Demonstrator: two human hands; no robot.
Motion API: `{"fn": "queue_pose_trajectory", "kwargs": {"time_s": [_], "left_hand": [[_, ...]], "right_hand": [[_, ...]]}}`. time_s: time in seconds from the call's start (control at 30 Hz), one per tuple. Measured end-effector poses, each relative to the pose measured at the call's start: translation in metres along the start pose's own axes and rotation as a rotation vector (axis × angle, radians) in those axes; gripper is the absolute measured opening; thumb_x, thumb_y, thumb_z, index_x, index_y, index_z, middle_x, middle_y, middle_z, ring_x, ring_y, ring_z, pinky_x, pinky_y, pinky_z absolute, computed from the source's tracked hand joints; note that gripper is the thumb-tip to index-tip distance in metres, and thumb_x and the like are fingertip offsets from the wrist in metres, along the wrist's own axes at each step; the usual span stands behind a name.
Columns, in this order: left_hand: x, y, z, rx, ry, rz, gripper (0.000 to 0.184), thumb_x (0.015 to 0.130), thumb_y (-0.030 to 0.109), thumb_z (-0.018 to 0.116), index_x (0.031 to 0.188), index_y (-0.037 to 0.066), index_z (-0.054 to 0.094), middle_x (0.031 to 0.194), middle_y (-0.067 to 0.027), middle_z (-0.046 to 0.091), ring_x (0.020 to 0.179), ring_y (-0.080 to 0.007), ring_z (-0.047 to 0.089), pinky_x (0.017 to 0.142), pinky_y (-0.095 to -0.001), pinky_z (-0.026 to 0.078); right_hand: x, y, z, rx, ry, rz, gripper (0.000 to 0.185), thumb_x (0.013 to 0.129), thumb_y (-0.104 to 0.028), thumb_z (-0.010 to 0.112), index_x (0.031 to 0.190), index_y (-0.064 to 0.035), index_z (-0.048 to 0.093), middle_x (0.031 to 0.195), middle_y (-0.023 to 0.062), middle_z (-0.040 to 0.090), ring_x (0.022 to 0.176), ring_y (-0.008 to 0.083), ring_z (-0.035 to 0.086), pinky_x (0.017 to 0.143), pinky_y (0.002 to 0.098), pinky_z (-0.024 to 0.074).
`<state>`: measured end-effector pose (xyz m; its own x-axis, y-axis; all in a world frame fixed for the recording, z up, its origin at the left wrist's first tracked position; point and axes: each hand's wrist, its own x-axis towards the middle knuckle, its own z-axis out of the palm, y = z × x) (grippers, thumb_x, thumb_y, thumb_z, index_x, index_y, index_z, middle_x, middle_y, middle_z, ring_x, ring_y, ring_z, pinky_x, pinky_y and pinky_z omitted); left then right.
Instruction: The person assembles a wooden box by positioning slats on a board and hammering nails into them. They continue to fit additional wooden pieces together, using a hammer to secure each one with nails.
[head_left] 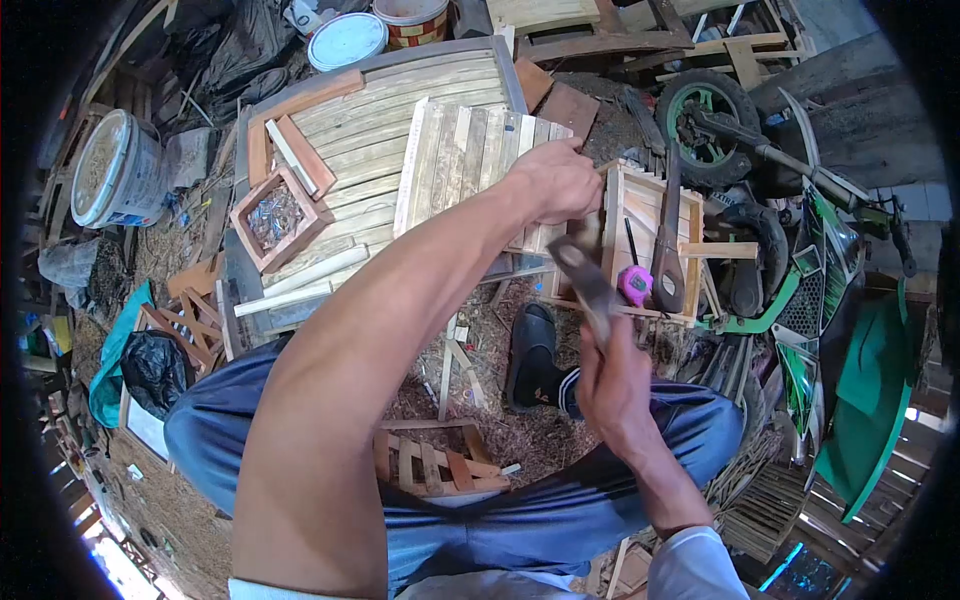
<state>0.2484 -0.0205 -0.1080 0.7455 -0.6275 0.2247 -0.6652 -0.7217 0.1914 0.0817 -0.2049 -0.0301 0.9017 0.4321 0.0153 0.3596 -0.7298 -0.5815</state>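
Observation:
My right hand [615, 388] is wrapped around a hammer [582, 272], its head blurred and raised at the right end of the slatted wooden panel [455, 160]. Across the panel stretches my left arm. My left hand [560, 182] is closed at the panel's right edge, just above the hammer head; its fingertips are partly hidden, and what they pinch is too small to make out. The panel rests on a larger slatted wooden surface [390, 100]. To the left on that surface sits a small wooden box [262, 250] of nails.
Right of the panel, a wooden crate [618, 185] holds a pink tape measure [635, 284] and a long dark tool with a wooden handle [669, 240]. A green-framed bike [765, 325] lies beyond. Buckets [112, 170] stand left and at the back. A slatted wooden piece [440, 470] lies between my legs.

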Motion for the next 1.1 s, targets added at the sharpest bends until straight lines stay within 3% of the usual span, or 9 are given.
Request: {"fn": "queue_pose_trajectory", "kwargs": {"time_s": [0.13, 0.27, 0.37, 0.57, 0.63, 0.73, 0.93, 1.03, 1.1], "left_hand": [[0.0, 0.0, 0.0, 0.03, 0.002, 0.0, 0.043, 0.09, 0.027, 0.046, 0.054, 0.008, 0.06, 0.058, -0.0147, 0.062, 0.061, -0.0351, 0.061, 0.083, -0.042, 0.044], [-0.003, -0.001, -0.001, 0.017, 0.037, 0.026, 0.043, 0.09, 0.027, 0.046, 0.055, 0.008, 0.061, 0.059, -0.0154, 0.062, 0.062, -0.0357, 0.061, 0.085, -0.0425, 0.044], [-0.003, 0.0, 0.001, 0.0, 0.085, 0.037, 0.043, 0.09, 0.028, 0.046, 0.055, 0.007, 0.061, 0.059, -0.0157, 0.063, 0.063, -0.0357, 0.062, 0.088, -0.0426, 0.044], [-0.003, 0.002, -0.002, 0.006, -0.003, -0.034, 0.043, 0.091, 0.028, 0.046, 0.058, 0.006, 0.063, 0.063, -0.0154, 0.064, 0.068, -0.0347, 0.064, 0.092, -0.0434, 0.044], [-0.002, 0.001, 0.0, -0.033, 0.022, -0.027, 0.042, 0.091, 0.028, 0.045, 0.059, 0.006, 0.063, 0.064, -0.0153, 0.065, 0.069, -0.0343, 0.064, 0.093, -0.0438, 0.044], [0.006, 0.008, -0.012, 0.122, -0.224, -0.08, 0.018, 0.081, 0.021, 0.057, 0.069, 0.018, 0.07, 0.078, -0.0054, 0.072, 0.08, -0.0245, 0.069, 0.096, -0.0397, 0.043], [0.006, 0.008, -0.011, 0.101, -0.21, -0.096, 0.02, 0.082, 0.022, 0.055, 0.072, 0.018, 0.072, 0.08, -0.0072, 0.073, 0.085, -0.025, 0.069, 0.1, -0.0389, 0.041], [0.004, 0.005, -0.01, 0.006, -0.121, -0.077, 0.041, 0.09, 0.028, 0.045, 0.059, 0.008, 0.065, 0.063, -0.014, 0.065, 0.069, -0.0343, 0.064, 0.096, -0.0433, 0.042], [0.004, 0.002, -0.008, -0.009, -0.101, -0.083, 0.041, 0.09, 0.028, 0.045, 0.059, 0.008, 0.064, 0.062, -0.0143, 0.065, 0.068, -0.0347, 0.064, 0.096, -0.0435, 0.042]], "right_hand": [[0.008, 0.008, 0.002, -0.104, -0.105, 0.112, 0.016, 0.094, -0.011, 0.055, 0.092, -0.0028, 0.041, 0.071, 0.0272, 0.059, 0.067, 0.049, 0.059, 0.054, 0.0554, 0.0437], [-0.001, -0.005, -0.005, 0.059, 0.02, 0.008, 0.016, 0.094, -0.01, 0.055, 0.094, -0.0026, 0.041, 0.069, 0.0273, 0.058, 0.065, 0.0496, 0.058, 0.053, 0.0557, 0.0428], [0.008, 0.016, 0.011, -0.116, -0.101, 0.061, 0.016, 0.094, -0.01, 0.054, 0.094, -0.0024, 0.041, 0.069, 0.0272, 0.057, 0.064, 0.0493, 0.058, 0.052, 0.0554, 0.043], [0.003, -0.017, -0.012, 0.052, -0.021, 0.066, 0.015, 0.093, -0.008, 0.053, 0.096, -0.0019, 0.04, 0.069, 0.0277, 0.057, 0.066, 0.0497, 0.058, 0.055, 0.0566, 0.0432], [0.006, 0.0, 0.001, -0.071, -0.098, 0.077, 0.015, 0.093, -0.008, 0.053, 0.095, -0.002, 0.04, 0.068, 0.0278, 0.057, 0.066, 0.0496, 0.058, 0.054, 0.0563, 0.0429], [0.011, 0.007, 0.004, -0.12, -0.098, 0.076, 0.014, 0.094, -0.009, 0.054, 0.095, -0.0023, 0.041, 0.067, 0.0275, 0.057, 0.065, 0.0495, 0.058, 0.052, 0.0555, 0.0422], [0.005, -0.014, -0.007, 0.081, 0.052, 0.076, 0.016, 0.095, -0.011, 0.055, 0.094, -0.0026, 0.041, 0.066, 0.0285, 0.057, 0.065, 0.0498, 0.058, 0.051, 0.0545, 0.0424], [0.008, 0.009, 0.002, -0.069, -0.076, 0.11, 0.015, 0.095, -0.011, 0.054, 0.094, -0.0028, 0.042, 0.067, 0.0294, 0.057, 0.068, 0.05, 0.058, 0.053, 0.056, 0.0421], [0.007, 0.006, -0.001, -0.024, -0.056, 0.094, 0.014, 0.095, -0.011, 0.054, 0.095, -0.0033, 0.042, 0.067, 0.0298, 0.057, 0.068, 0.05, 0.059, 0.054, 0.0566, 0.0421]]}}
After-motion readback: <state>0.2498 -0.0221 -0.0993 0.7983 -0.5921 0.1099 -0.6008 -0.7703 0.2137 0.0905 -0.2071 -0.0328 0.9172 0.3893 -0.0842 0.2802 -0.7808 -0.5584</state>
